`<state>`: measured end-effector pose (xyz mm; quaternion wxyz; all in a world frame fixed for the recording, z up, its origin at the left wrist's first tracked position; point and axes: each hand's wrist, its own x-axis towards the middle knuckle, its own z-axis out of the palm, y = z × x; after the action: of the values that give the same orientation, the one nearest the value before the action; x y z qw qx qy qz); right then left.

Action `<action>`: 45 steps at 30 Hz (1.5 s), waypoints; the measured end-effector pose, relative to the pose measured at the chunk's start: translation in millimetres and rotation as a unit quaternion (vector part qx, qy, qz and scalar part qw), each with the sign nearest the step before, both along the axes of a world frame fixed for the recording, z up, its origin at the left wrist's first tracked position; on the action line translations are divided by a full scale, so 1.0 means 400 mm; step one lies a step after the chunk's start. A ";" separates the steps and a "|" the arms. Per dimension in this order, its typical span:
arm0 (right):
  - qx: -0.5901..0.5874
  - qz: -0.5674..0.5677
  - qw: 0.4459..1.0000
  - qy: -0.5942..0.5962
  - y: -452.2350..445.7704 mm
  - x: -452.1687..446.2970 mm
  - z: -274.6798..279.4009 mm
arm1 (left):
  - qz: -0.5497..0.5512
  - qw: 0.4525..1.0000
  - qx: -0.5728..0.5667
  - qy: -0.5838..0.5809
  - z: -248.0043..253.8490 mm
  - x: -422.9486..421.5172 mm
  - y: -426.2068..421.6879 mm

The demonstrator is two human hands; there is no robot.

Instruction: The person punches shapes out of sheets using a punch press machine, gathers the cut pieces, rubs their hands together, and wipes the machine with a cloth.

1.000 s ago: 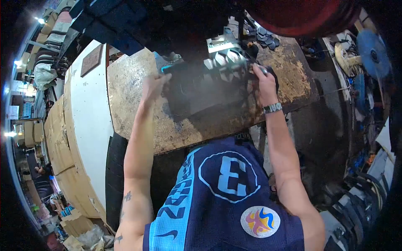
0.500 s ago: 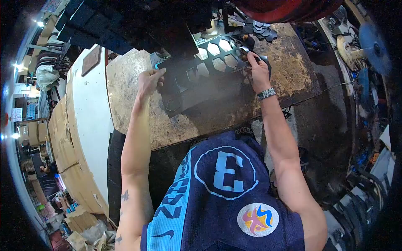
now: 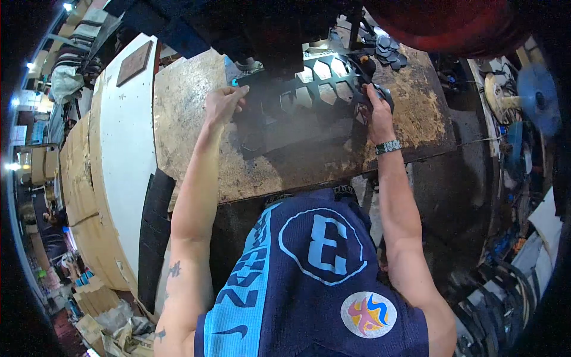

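Rightward shift: left hand (image 3: 223, 105), right hand (image 3: 379, 114) | at holed sheet (image 3: 309, 124) | jersey (image 3: 321, 253) "3"

A workshop, apparently: a scuffed desk (image 3: 208, 166) under a dark machine (image 3: 238, 30), cut pieces (image 3: 386, 50) at the desk's far edge, cardboard (image 3: 83, 208) left of it, and, right of it, what may be a fan (image 3: 538, 98).

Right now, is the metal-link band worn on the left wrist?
No, the metal-link band circles the wrist of the right hand, while that of the left hand is bare.
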<state>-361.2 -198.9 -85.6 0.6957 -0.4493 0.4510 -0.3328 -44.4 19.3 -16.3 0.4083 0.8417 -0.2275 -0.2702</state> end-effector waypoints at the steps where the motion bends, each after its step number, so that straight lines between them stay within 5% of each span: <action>1: 0.003 0.002 1.000 -0.023 0.002 0.001 0.006 | 0.009 1.000 0.003 0.004 0.005 -0.006 0.000; 7: 0.029 0.082 0.995 0.052 0.038 -0.026 0.124 | 0.006 0.999 -0.033 0.014 -0.013 -0.001 0.001; 9: -0.051 0.187 0.929 0.314 0.073 -0.046 0.172 | 0.015 0.999 -0.031 0.015 -0.010 -0.008 0.000; 10: -0.055 0.192 0.928 0.314 0.087 -0.046 0.175 | 0.020 0.999 -0.029 0.015 -0.001 -0.014 -0.002; 12: -0.201 0.093 0.971 0.095 0.121 -0.042 0.170 | 0.025 0.999 -0.020 0.011 0.013 -0.019 0.000; 14: -0.171 0.090 0.979 0.065 0.120 -0.016 0.257 | 0.016 1.000 -0.007 0.005 0.014 -0.022 -0.003; 16: -0.169 0.023 0.975 -0.145 0.104 0.036 0.296 | 0.012 1.000 -0.006 0.001 0.010 -0.023 -0.001; 19: -0.117 0.063 0.951 -0.278 0.059 0.074 0.300 | 0.006 1.000 -0.006 -0.006 0.007 -0.012 -0.005; 27: -0.104 0.108 0.904 -0.400 -0.001 0.112 0.265 | -0.031 0.999 -0.007 -0.007 -0.014 0.005 0.006; 30: -0.131 0.091 0.916 -0.369 -0.015 0.112 0.246 | -0.040 0.999 -0.002 0.014 -0.017 0.012 0.005; 32: -0.383 0.049 0.921 -0.059 -0.017 0.117 0.183 | -0.039 0.999 -0.015 0.026 -0.024 0.020 0.006; 33: -0.445 0.073 0.882 0.137 0.001 0.096 0.167 | -0.047 0.998 -0.025 0.031 -0.019 0.019 0.006; 34: -0.557 0.101 0.802 0.190 0.019 0.078 0.153 | -0.050 0.998 -0.026 0.031 -0.016 0.018 0.004; 36: -0.601 0.102 0.761 0.223 0.062 0.060 0.133 | -0.048 0.998 -0.019 0.022 -0.013 0.018 0.005; 44: -0.582 0.061 0.779 0.225 0.081 0.049 0.145 | -0.044 0.999 -0.019 0.016 -0.006 0.018 0.003; 45: -0.544 0.040 0.815 0.198 0.093 0.050 0.162 | -0.042 0.999 -0.011 0.020 -0.004 0.017 0.003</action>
<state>-341.2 -161.8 -20.7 0.2466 -0.8280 0.3063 -0.3997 -37.5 20.7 -17.7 0.4102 0.8213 -0.2576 -0.3015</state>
